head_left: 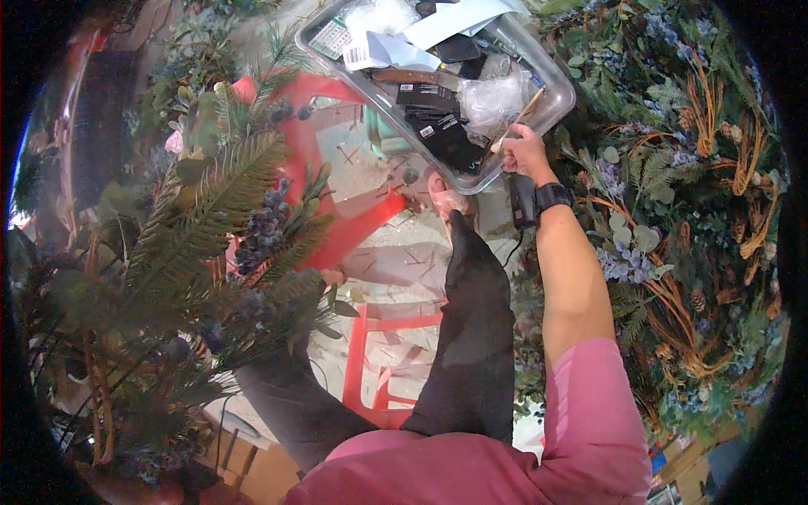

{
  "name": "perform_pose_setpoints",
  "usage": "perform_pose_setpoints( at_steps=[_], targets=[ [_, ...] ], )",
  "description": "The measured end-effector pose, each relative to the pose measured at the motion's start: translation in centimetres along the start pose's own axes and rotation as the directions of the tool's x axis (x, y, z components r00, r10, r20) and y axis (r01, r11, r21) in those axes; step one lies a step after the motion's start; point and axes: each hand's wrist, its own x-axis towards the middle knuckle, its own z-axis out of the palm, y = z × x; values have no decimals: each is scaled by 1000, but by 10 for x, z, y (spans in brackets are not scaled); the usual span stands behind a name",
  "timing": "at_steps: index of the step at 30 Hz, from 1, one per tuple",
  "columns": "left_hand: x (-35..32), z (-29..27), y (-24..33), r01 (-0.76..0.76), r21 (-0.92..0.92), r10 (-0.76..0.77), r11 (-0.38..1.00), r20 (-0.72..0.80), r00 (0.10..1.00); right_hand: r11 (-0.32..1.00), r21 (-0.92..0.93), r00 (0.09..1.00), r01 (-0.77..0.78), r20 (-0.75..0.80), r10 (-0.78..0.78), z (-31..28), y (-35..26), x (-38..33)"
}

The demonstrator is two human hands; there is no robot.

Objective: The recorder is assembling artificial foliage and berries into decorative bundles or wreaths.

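My right hand (526, 155) is closed at the near right corner of a clear plastic bin (562, 99), with a dark band at the wrist. A small pale tip shows at its fingers; what they hold I cannot make out. Just below the hand hangs a black device (523, 202) with a cable, its kind unclear. On my left stands a large bunch of artificial greenery (198, 210) with fern leaves and dark blue berries (265, 231). My left hand does not show; the greenery covers that side.
In the bin lie black packets (427, 97), clear plastic wrap (495, 103) and papers (459, 21). Wreaths with brown twigs (699, 328) and pine cones are heaped along the right. A red plastic stool (355, 362) stands between my legs; red plastic (353, 231) lies ahead. Twigs litter the floor.
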Motion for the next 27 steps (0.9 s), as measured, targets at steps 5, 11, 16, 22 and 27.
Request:
perform_pose_setpoints(
  at_steps=[5, 11, 16, 22, 27],
  targets=[
    [-4, 20, 23, 23, -29, -22, 999, 15, 1000, 995, 29, 991, 92, -98, -88, -17, 10, 0],
    [-12, 27, -3, 48, -50, -46, 998, 26, 999, 964, -214, 962, 161, -184, -201, -17, -4, -9],
    [-16, 39, 8, 66, -77, -63, 995, 39, 997, 332, -886, 611, 324, -72, -789, -11, 2, -15],
    [-20, 47, 22, 82, -90, -77, 993, 56, 995, -92, -879, 728, 467, 441, -525, 35, 17, -38],
    [-16, 51, 36, 80, -102, -74, 992, 64, 995, -274, -921, 708, 277, 389, -590, 51, 26, -35]
  ],
)
